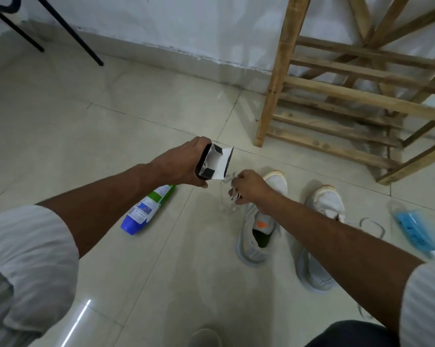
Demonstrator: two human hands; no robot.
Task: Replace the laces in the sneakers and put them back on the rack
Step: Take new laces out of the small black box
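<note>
My left hand [180, 162] grips a small black and white carton [215, 162] with its end flap open, held above the floor. Just right of it my right hand [249, 187] pinches a bundle of white laces [234, 195] in a clear plastic sleeve that hangs blurred below the fingers. Two white sneakers lie on the tiles under my right arm: the left sneaker [257, 236] with an orange mark on its tongue, and the right sneaker [324, 209] partly hidden by my forearm. An old white lace [371, 226] lies loose beside the right sneaker.
A wooden slatted shoe rack [336, 96] stands against the wall at the upper right. A blue-capped bottle with a green and white label [149, 209] lies on the floor. A blue brush in a clear cover [416, 231] lies at the right. Black chair legs [61, 26] stand upper left.
</note>
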